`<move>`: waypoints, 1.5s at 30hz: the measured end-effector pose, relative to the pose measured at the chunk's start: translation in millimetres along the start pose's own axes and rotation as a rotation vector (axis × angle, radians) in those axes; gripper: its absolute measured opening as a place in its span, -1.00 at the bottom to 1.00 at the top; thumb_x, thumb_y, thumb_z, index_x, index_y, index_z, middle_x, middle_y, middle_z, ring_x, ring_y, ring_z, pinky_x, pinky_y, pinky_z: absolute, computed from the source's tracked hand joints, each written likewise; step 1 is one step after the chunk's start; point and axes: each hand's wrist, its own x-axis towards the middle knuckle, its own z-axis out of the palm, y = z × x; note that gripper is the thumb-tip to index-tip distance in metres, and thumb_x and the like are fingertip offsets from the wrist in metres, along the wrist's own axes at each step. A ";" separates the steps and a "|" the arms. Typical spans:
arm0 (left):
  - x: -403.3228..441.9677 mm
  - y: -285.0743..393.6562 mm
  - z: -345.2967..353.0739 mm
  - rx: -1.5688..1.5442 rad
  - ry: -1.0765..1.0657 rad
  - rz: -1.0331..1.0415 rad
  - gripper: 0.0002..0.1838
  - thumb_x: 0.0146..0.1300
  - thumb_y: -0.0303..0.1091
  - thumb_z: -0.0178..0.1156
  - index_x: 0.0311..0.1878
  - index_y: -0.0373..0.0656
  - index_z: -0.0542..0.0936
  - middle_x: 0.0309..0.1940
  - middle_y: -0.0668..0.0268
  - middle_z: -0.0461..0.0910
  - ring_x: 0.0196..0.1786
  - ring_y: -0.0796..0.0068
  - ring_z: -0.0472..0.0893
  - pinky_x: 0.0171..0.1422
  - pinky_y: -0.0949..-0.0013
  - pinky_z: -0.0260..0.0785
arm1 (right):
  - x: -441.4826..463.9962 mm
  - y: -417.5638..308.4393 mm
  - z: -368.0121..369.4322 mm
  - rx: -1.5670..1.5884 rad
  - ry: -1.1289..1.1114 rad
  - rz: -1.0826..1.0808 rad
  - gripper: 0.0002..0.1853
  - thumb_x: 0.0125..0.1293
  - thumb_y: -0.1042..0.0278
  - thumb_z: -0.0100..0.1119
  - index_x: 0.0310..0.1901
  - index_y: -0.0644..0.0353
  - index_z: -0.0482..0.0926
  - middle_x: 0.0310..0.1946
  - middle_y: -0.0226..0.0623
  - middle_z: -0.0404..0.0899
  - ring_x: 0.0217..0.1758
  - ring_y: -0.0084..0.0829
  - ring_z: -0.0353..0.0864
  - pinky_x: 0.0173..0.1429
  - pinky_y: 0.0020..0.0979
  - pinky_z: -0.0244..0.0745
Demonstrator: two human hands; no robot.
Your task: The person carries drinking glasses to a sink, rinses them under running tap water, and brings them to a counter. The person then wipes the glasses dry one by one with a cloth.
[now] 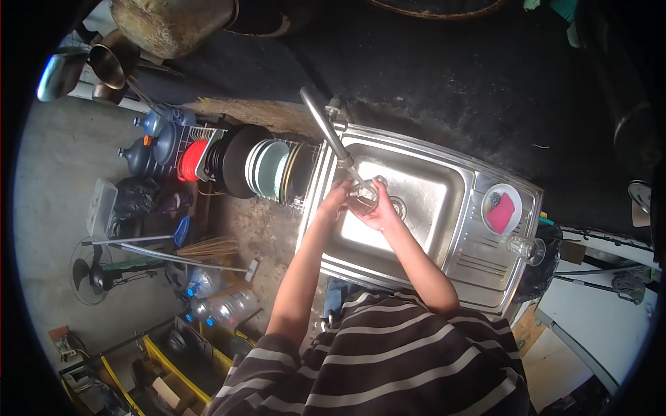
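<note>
At the far left, plates (pixel 272 170) are stood on edge in a row just beyond the left edge of the sink (pixel 430 208). Near that sink's far left corner the tap (pixel 325 128) is mounted, its spout slanted in over the basin; whether water is running cannot be told. Below the spout's end, the glass (pixel 362 202) is held up over the left half of the basin, clear of its floor. Its left side is gripped by the fingers of the left hand (pixel 336 197), its right side by those of the right hand (pixel 379 211), though some fingertips are hidden. The glass is judged to be light enough for one hand, but stiff, brittle and easily chipped against the hard steel; if wet, a slippery wall should be expected. It is best taken around the body, with full finger contact on opposite sides, and little pressure should be put on the rim. Farther right, a bowl (pixel 486 202) with a pink sponge (pixel 500 213) in it is set on the ribbed drainboard (pixel 479 272), and a second glass (pixel 527 249) is placed at the sink's right edge; whether it is upright cannot be told.
</note>
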 end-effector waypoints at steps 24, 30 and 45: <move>-26.4 -39.1 42.0 -0.505 0.038 0.339 -0.55 0.21 -0.34 0.22 0.05 -0.12 0.22 -0.17 0.21 0.50 -0.19 0.39 0.54 -0.12 0.38 0.45 | -82.4 -12.3 -20.5 -2.142 0.228 -1.133 -0.13 -0.07 0.13 0.42 0.26 0.15 0.15 0.12 -0.02 0.24 0.18 -0.07 0.29 0.26 -0.10 0.21; -15.8 -75.4 37.6 -0.670 0.022 0.195 -0.60 0.30 0.00 0.04 0.00 -0.11 0.36 -0.22 0.30 0.47 -0.20 0.44 0.50 -0.16 0.33 0.42 | -141.4 -17.4 -136.5 -0.899 0.734 -1.642 -0.60 0.10 0.41 0.30 -0.05 0.19 0.35 -0.10 -0.28 0.29 0.00 -0.42 0.32 0.02 -0.42 0.34; -12.0 -63.3 24.9 -0.913 -0.054 -0.113 -0.53 0.26 0.05 -0.03 0.04 -0.12 0.37 -0.14 0.18 0.47 -0.06 0.28 0.50 0.04 0.20 0.43 | -225.6 -153.4 -265.7 -0.572 0.832 -1.973 -0.07 -0.10 0.56 0.47 0.27 0.27 0.04 0.14 -0.14 0.20 0.17 -0.36 0.27 0.18 -0.41 0.32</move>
